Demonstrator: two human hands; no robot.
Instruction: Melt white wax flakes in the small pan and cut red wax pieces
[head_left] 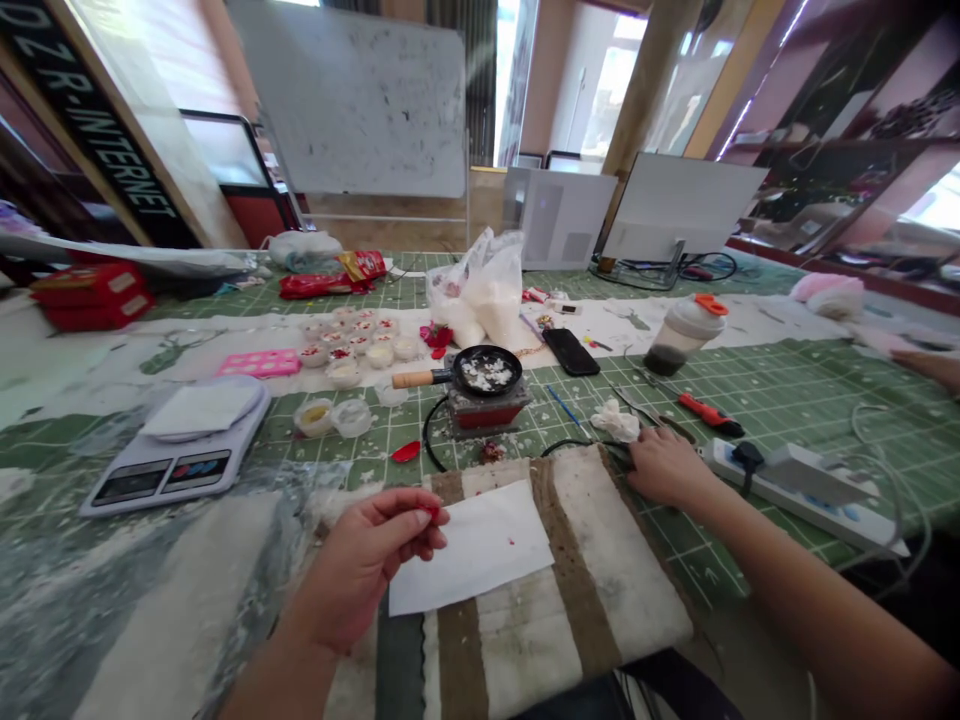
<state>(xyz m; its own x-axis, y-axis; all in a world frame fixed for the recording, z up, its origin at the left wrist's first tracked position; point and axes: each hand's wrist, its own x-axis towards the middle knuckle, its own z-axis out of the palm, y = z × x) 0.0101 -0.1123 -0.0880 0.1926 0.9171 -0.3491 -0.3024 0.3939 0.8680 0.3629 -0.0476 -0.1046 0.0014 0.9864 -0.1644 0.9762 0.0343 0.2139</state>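
Observation:
My left hand (394, 530) is closed in a pinch on a small red petal (432, 511), held above a white sheet of paper (480, 550). The paper lies on a striped cloth (622, 570) and has tiny red bits on it. My right hand (667, 465) rests at the table beside a slim metal tool (637, 402) and a crumpled white tissue (616, 420). Its fingers curl downward, and what they hold, if anything, is hidden. A small black pan (491, 372) with white flakes stands on a little hot plate (487, 412). Another red petal (406, 452) lies left of it.
A kitchen scale (180, 440) stands left, near several small cups (345, 372) and a pink mold (259, 362). Behind the pan is a plastic bag (480, 290). A phone (571, 351), shaker bottle (684, 335), red-handled tool (709, 412) and power strip (810, 497) lie right.

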